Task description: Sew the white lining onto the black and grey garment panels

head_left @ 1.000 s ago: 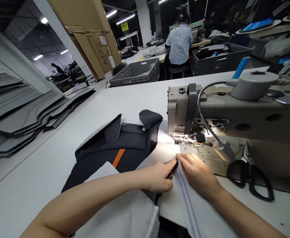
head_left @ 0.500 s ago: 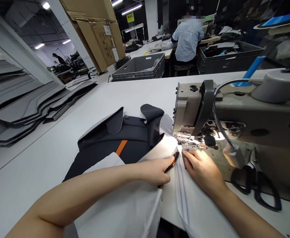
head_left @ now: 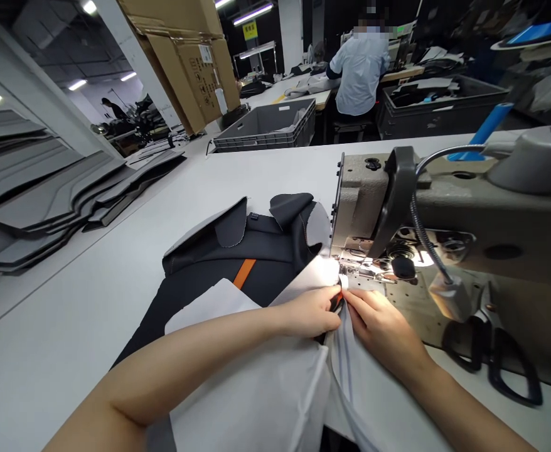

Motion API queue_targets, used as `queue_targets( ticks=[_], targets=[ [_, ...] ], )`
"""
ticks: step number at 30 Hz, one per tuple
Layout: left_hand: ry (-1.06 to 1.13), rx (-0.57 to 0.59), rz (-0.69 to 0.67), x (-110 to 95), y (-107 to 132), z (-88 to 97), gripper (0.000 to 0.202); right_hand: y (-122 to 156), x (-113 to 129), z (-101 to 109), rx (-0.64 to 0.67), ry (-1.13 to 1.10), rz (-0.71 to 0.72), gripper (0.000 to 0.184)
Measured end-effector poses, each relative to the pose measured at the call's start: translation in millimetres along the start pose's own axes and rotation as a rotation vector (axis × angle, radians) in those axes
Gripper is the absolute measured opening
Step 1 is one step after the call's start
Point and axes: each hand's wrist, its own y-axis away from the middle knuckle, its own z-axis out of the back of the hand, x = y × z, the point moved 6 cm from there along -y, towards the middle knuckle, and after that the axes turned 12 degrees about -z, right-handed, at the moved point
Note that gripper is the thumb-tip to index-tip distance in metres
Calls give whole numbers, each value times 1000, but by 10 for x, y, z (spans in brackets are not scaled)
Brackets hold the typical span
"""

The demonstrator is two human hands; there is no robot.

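My left hand is closed on the edge of a dark fabric piece with an orange stripe and a pale backing, just in front of the sewing machine's needle area. Right beside it, my right hand pinches a white strip with blue-grey lines, its fingertips almost touching the left ones. The strip runs down toward the table's front edge. Under the lamp light, the fabric edges meet at the presser foot of the sewing machine. My fingers hide the exact spot where both layers are held.
Black-handled scissors lie on the machine bed to the right. Stacked grey panels sit at the left. Behind the table stand grey crates, a cardboard box and a seated person in a light blue shirt.
The dark fabric has shifted slightly right and its edge has come to the strip. My left hand has moved right, closing the gap to my right fingertips.
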Motion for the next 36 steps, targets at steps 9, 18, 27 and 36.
queue_targets(
  ticks=[9, 18, 27, 36],
  targets=[
    [-31, -146, 172, 152, -97, 84, 58, -67, -125, -106, 4, 102, -73, 35],
    [-150, -219, -12, 36, 24, 157, 34, -48, -187, 25, 13, 59, -242, 28],
    [-278, -92, 423, 214, 1462, 418, 37, -39, -13, -44, 175, 6, -180, 29],
    [-1289, 84, 485, -1271, 1204, 948, 12, 178, 226, -29, 342, -1006, -718, 32]
  ],
)
